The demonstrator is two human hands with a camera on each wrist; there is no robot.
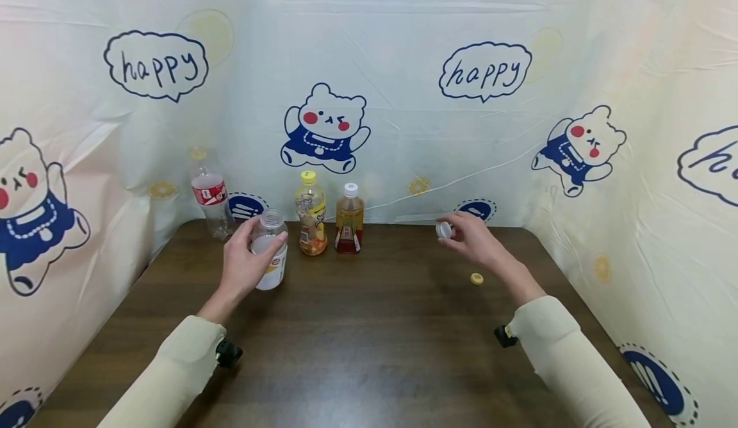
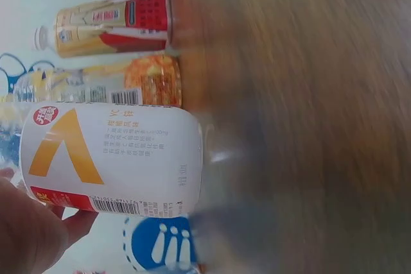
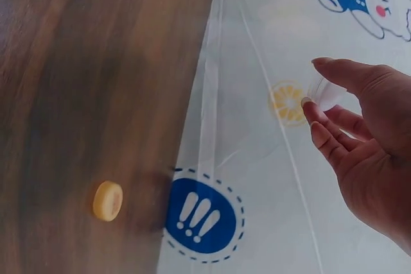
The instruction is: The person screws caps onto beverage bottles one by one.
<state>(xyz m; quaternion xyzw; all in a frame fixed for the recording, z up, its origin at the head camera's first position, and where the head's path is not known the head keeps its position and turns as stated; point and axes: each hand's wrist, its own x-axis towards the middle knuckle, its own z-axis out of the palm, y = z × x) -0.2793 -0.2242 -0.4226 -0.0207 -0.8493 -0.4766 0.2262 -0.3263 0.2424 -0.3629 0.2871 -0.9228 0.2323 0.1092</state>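
My left hand (image 1: 246,260) grips an uncapped bottle (image 1: 270,274) with a white label. In the left wrist view this bottle (image 2: 122,158) shows a large orange mark and a barcode; I cannot tell whether its base touches the table. My right hand (image 1: 474,239), raised at the far right of the table, pinches a small white bottle cap (image 1: 443,230) between thumb and fingers. The right wrist view shows this cap (image 3: 326,92) at the fingertips. Below that hand a yellow bottle cap (image 1: 476,279) lies on the dark wooden table (image 1: 369,351).
Right of the held bottle stand a yellow-capped bottle (image 1: 312,216) and a white-capped bottle with amber drink (image 1: 349,220). A clear bottle with a red label (image 1: 211,200) stands at the back left. A printed curtain (image 1: 403,127) hangs behind the table and along its sides.
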